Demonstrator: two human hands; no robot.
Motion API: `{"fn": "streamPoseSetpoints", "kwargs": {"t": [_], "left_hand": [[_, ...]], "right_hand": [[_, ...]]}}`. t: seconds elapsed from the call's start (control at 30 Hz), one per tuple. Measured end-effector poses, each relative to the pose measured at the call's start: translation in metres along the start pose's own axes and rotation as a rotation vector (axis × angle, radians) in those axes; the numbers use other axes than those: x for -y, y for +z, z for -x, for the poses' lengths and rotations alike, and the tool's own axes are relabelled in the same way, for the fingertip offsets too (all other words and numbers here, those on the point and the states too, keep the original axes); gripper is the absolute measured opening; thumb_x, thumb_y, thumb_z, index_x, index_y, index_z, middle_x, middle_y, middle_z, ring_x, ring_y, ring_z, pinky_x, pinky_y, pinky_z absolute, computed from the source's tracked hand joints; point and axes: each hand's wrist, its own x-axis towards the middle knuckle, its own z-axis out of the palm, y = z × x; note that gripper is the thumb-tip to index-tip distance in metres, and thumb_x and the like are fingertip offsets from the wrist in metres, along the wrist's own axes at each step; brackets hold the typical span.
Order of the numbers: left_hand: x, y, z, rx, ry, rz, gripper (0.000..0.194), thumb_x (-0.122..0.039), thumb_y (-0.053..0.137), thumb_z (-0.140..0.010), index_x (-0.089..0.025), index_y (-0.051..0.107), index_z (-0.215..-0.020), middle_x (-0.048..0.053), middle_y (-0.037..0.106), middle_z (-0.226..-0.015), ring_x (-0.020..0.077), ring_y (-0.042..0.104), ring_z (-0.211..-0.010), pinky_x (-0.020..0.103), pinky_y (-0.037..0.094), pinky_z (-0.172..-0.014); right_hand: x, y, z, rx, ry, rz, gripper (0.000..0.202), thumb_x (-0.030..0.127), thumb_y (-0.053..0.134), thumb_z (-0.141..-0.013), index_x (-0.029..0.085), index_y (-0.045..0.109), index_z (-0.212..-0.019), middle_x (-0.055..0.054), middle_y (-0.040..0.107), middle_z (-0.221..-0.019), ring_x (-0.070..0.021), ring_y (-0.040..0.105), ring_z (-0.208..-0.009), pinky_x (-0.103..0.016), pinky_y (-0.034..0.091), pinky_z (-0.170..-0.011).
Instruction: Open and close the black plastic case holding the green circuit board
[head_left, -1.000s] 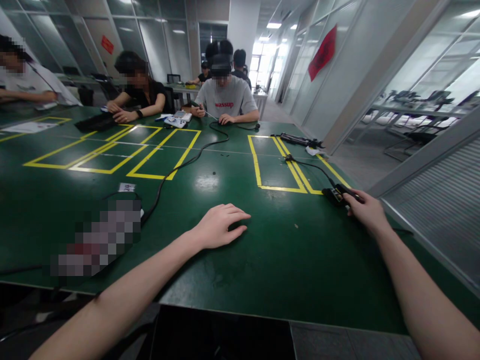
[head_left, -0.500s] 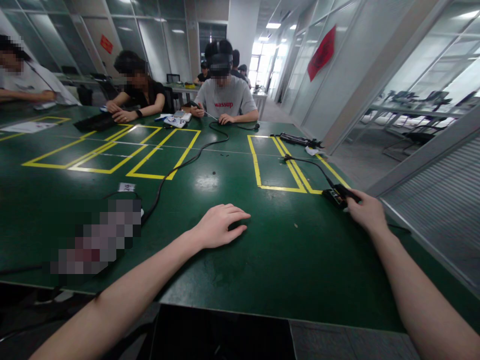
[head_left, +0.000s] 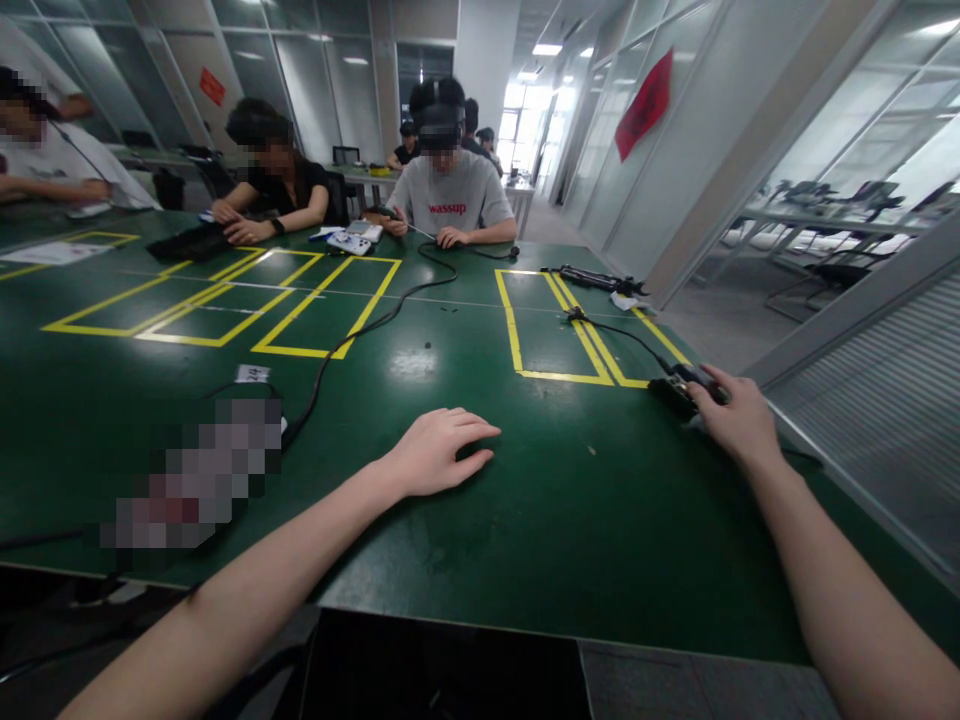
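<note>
The right hand [head_left: 739, 415] is at the right side of a dark green bench [head_left: 525, 540] with a glossy top. Its thumb and fingers are partly curled about a small black handheld device [head_left: 703, 380], thumb on the near side and fingers on the far side; the grip covers much of the device. Whether the device is clear of the surface cannot be determined.

A thin black cable [head_left: 628, 329] leaves the device's far end and runs to a small dark bundle [head_left: 575, 314] lying on the yellow tape outlines [head_left: 516, 335].

The left hand [head_left: 439, 455] lies palm down near the middle of the bench, fingers loosely extended, thumb parted from the forefinger; no object is seen in its grasp. It is well apart from the device.

Beyond the right-hand outlines' far end lies a slender black folded stand [head_left: 600, 280], with a crumpled white scrap [head_left: 627, 301] just beside it. To the left, a pixelated elongated object [head_left: 217, 475], details obscured, lies near a white label marked 24 [head_left: 253, 374]. A thick black cord [head_left: 322, 365] runs from this object toward the far side, where a co-worker in a grey T-shirt with red lettering [head_left: 450, 190] sits holding a slim tool.
</note>
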Motion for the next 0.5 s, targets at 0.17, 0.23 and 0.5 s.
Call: {"fn": "streamPoseSetpoints", "kwargs": {"t": [0.17, 0.23, 0.5], "left_hand": [[0.0, 0.0, 0.0, -0.006, -0.002, 0.002, 0.028, -0.03, 0.058, -0.1, -0.021, 0.07, -0.124, 0.007, 0.076, -0.123, 0.0229, 0.071, -0.111, 0.039, 0.056, -0.097], [0.0, 0.0, 0.0, -0.003, -0.006, 0.002, 0.028, -0.03, 0.058, -0.1, -0.022, 0.07, -0.124, 0.007, 0.075, -0.123, 0.0227, 0.071, -0.111, 0.039, 0.056, -0.097], [0.0, 0.0, 0.0, 0.006, -0.007, 0.012, 0.028, -0.029, 0.059, -0.099, -0.021, 0.071, -0.123, 0.007, 0.076, -0.122, 0.0235, 0.071, -0.11, 0.039, 0.057, -0.096]], "right_hand": [[-0.001, 0.003, -0.003, -0.057, 0.151, -0.125, 0.054, 0.036, 0.042, -0.09, 0.013, 0.067, -0.132, -0.018, 0.072, -0.114, -0.0316, 0.065, -0.1, -0.041, 0.05, -0.085], [-0.003, 0.005, -0.004, -0.059, 0.189, -0.131, 0.052, 0.034, 0.04, -0.09, 0.012, 0.069, -0.127, -0.019, 0.073, -0.109, -0.031, 0.065, -0.094, -0.04, 0.05, -0.081], [-0.009, 0.007, -0.007, 0.014, 0.223, -0.094, 0.049, 0.044, 0.05, -0.091, 0.013, 0.071, -0.123, -0.021, 0.073, -0.113, -0.0322, 0.065, -0.094, -0.039, 0.049, -0.077]]}}
